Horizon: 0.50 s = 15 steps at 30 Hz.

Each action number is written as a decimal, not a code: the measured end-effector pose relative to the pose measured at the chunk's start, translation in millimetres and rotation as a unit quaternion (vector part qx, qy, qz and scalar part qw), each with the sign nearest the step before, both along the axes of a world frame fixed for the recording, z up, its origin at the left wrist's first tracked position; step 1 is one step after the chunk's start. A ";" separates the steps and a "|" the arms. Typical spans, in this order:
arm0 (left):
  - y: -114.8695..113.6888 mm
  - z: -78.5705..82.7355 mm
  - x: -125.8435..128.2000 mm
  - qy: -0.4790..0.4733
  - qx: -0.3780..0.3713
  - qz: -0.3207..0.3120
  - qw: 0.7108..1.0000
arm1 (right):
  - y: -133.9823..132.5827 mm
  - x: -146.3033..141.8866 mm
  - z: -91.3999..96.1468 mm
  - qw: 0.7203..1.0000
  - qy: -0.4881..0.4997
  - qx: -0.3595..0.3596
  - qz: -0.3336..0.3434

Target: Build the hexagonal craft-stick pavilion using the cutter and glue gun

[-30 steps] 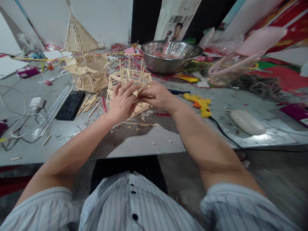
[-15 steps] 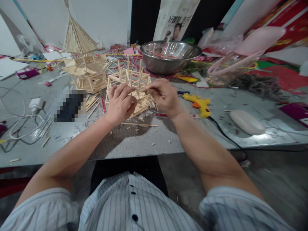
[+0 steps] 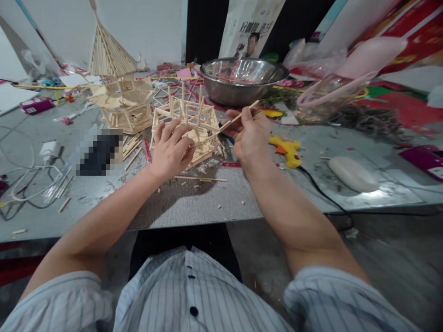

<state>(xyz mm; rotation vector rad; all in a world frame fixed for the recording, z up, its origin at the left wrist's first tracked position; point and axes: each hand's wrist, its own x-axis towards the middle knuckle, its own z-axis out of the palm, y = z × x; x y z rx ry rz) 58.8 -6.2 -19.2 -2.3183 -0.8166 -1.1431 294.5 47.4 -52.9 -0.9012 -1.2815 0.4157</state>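
Note:
A thin wooden stick (image 3: 224, 126) slants up to the right between my hands, in front of a small open frame of sticks (image 3: 207, 112) with several upright posts. My right hand (image 3: 254, 136) grips it near the upper end, thumb against it. My left hand (image 3: 171, 150) pinches around its lower end between thumb and forefinger, the other fingers loosely bent; the fingertips partly hide that end. Behind on the left stands a stick-built pavilion (image 3: 119, 94) with a pointed roof. More loose sticks (image 3: 200, 179) lie on the table before the frame.
A yellow glue gun (image 3: 289, 150) with a black cord lies right of my right hand, near a pale computer mouse (image 3: 353, 174). Behind stand a steel bowl (image 3: 242, 87) and a pink-rimmed clear container (image 3: 321, 99). A white charger (image 3: 50, 151) with cables lies at left.
My right hand has moved right and slightly up, its fingers less curled, and more of the stick now shows. The left hand stays almost in place.

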 end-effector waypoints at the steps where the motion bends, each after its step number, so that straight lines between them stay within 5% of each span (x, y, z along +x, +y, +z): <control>1: 0.0 -0.1 0.1 0.000 -0.005 0.001 1.000 | 2.3 1.7 -2.4 1.000 0.010 -0.005 0.011; 8: 0.8 -1.3 -0.6 -0.005 -0.047 -0.007 0.999 | 8.2 4.0 -10.5 0.995 0.078 -0.032 0.054; 15: -0.8 0.8 -0.6 0.007 -0.009 0.000 1.000 | 11.7 33.6 -4.7 0.998 0.005 0.000 0.060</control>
